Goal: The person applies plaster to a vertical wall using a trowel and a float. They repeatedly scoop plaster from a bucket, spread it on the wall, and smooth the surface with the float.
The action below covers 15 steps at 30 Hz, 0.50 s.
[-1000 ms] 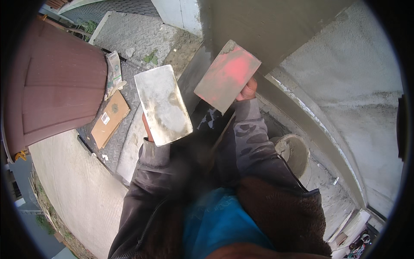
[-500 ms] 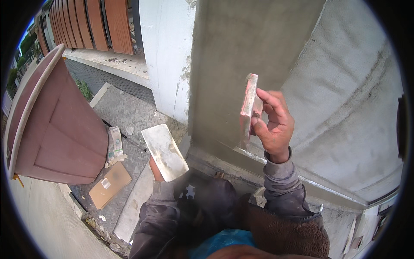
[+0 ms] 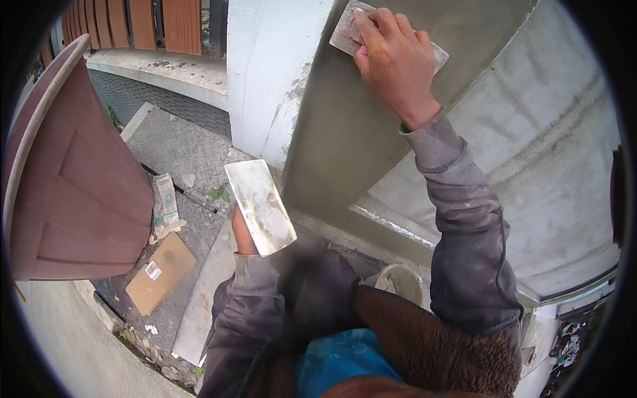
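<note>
My right hand (image 3: 397, 63) is raised at the top of the view, closed on a pinkish rectangular plastering float (image 3: 346, 38) laid flat against the wall. Smooth grey-brown plaster (image 3: 371, 126) covers that part of the wall. Lower and to the left, a rectangular plastering trowel (image 3: 261, 207) shows its pale, smeared metal face. My left hand (image 3: 243, 232) holds it from behind; the blade hides most of the fingers and the handle.
A large maroon plant pot (image 3: 99, 172) stands at left. Flattened cardboard (image 3: 161, 273) and a paper packet (image 3: 166, 202) lie on the patterned floor. A white pillar (image 3: 275, 73) borders the plaster. Beside my knee stands a round bucket (image 3: 401, 282); a pale panel (image 3: 517, 166) fills the right.
My right hand has gone up and turned, bringing the float from edge-on, lower down, to flat on the upper wall. My left hand keeps the trowel in nearly the same place.
</note>
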Motion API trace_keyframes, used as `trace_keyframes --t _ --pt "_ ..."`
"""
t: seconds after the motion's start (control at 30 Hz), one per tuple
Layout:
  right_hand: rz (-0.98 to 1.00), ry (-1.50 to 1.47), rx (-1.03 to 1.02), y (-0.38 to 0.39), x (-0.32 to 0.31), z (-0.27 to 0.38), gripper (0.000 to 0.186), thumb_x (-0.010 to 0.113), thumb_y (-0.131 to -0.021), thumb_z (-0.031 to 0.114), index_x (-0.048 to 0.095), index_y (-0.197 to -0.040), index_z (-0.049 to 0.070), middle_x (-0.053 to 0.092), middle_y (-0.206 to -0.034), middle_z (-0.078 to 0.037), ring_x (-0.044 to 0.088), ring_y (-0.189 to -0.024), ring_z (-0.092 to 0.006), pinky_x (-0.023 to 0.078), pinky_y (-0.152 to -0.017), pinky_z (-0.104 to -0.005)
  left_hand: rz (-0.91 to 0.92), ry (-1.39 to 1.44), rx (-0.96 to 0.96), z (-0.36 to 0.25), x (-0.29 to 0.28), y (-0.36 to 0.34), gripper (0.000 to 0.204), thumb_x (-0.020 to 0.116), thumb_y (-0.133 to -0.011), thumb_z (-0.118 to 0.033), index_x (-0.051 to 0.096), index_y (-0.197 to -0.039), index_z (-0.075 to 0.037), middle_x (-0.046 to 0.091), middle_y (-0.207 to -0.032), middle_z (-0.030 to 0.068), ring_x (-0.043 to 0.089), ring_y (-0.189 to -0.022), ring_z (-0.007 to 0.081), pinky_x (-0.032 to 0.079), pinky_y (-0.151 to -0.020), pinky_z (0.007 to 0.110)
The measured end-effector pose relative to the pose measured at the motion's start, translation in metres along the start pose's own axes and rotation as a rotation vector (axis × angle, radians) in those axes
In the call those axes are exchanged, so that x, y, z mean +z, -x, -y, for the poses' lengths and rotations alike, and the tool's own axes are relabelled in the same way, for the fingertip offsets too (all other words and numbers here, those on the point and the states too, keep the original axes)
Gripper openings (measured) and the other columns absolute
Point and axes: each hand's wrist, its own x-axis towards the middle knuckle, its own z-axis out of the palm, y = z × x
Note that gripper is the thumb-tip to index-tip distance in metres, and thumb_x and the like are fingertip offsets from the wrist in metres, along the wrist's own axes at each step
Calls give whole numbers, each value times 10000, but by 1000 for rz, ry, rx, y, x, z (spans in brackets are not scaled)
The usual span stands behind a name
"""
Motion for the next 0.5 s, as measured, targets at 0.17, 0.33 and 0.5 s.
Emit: trace_keyframes --t 0.17,0.33,0.5 --pt "39 46 -40 -23 -3 7 276 749 -748 181 677 -1001 98 598 -1006 -49 591 -958 -212 426 -758 -381 104 15 -30 1 -11 -9 417 478 -1072 -328 576 -1331 -16 686 -1162 112 697 -993 239 584 -848 375" --pt "152 69 -76 39 38 24 445 764 -718 160 715 -1160 147 628 -1045 55 610 -945 -125 443 -721 -333 157 -3 -52 12 -5 -13 416 481 -1073 -321 572 -1335 -11 683 -1182 112 695 -1006 236 581 -870 376" --pt "67 9 -14 15 13 19 412 749 -714 152 723 -1125 149 636 -1014 53 626 -928 -126 444 -698 -337 177 -29 -39 1 14 -14 419 484 -1073 -320 568 -1350 -17 682 -1176 108 694 -1011 232 577 -866 374"
